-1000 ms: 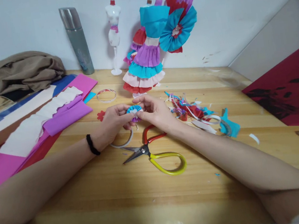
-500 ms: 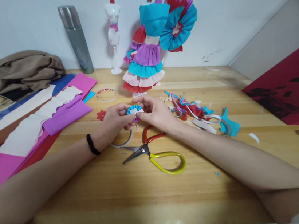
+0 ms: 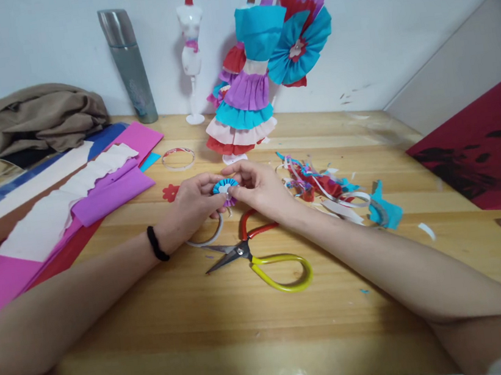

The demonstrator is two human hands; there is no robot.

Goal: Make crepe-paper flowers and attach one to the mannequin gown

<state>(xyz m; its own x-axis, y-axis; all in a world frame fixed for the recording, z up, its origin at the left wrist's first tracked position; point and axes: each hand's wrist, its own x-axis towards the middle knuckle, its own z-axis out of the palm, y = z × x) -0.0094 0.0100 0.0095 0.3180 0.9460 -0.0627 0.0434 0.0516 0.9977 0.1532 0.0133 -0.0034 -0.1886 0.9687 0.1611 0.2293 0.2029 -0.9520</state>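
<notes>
Head view showed both hands sharing one grip on a small pleated blue, white and purple rosette [image 3: 224, 186] over the middle of the bench [image 3: 160, 341]. The left hand [image 3: 190, 204] pinched its left side; the right hand [image 3: 262, 187] pressed a thumb on its right side. Scissors [image 3: 241, 250] lay open between them and the bench's near edge, with a red paper flower [image 3: 170, 193] beside the left hand. Paper scraps [image 3: 324, 187] lay to the right, and a steel-capped bottle [image 3: 133, 80] stood by the far edge.

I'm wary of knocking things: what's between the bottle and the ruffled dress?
In the head view, a white mannequin stands between the bottle and the dress; a ring lies further forward.
</notes>
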